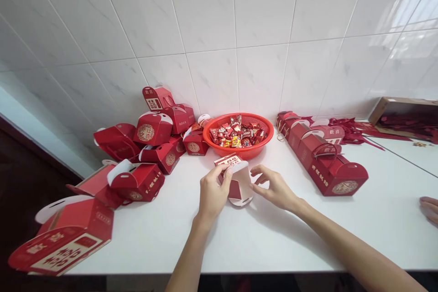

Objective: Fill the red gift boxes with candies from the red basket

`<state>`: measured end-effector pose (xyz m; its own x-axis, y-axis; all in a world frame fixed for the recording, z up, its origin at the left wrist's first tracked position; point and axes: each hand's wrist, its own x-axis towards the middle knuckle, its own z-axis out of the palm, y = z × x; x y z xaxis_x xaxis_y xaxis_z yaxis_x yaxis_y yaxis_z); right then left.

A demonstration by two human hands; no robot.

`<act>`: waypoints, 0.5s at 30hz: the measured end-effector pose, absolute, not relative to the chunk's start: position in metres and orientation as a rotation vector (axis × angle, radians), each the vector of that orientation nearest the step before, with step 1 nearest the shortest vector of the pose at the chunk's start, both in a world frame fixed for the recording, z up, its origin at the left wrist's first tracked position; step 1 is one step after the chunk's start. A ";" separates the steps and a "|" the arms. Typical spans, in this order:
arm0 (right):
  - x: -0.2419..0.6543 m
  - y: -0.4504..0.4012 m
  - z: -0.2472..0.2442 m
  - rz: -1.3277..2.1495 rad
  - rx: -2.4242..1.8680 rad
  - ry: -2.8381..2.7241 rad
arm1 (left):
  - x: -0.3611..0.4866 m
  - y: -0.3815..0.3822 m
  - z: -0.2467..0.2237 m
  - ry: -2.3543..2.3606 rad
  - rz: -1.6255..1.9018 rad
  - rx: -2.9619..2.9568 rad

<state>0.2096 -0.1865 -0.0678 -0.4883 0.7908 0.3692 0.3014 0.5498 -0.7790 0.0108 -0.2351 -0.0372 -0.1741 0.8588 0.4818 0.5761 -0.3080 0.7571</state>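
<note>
A small red gift box (243, 182) with pale inner faces is partly folded in front of me at the middle of the table. My left hand (215, 189) pinches its upper pale flap between thumb and fingers. At the box's right edge is my right hand (272, 187), fingers curved and apart; its thumb tip is at the cardboard, and whether it presses there I cannot tell. Just behind the box stands a red plastic basket (209, 139) holding many wrapped candies (236, 132).
Several red boxes (137, 182) crowd the left side of the white table (164, 242). A row of closed boxes (320, 164) runs along the right. Red ribbons (349, 131) and an open cardboard carton (386, 114) lie farther right. Another person's hand (429, 209) shows at the right edge.
</note>
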 end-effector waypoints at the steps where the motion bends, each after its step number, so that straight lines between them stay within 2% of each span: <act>1: 0.210 -0.187 -0.065 0.865 -0.838 -2.038 | 0.010 -0.234 -0.035 1.644 1.501 1.777; 6: 0.213 -0.192 -0.051 0.899 -0.771 -1.897 | 0.002 -0.227 -0.024 1.655 1.567 1.651; 15: 0.220 -0.189 -0.040 1.130 -0.745 -1.621 | 0.004 -0.219 -0.008 1.486 1.363 1.501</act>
<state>0.2195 -0.1895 -0.0395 -0.3266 0.8690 0.3717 -0.0481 0.3775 -0.9248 0.0037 -0.2190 -0.0075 -0.1640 0.9571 0.2388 0.3203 -0.1773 0.9306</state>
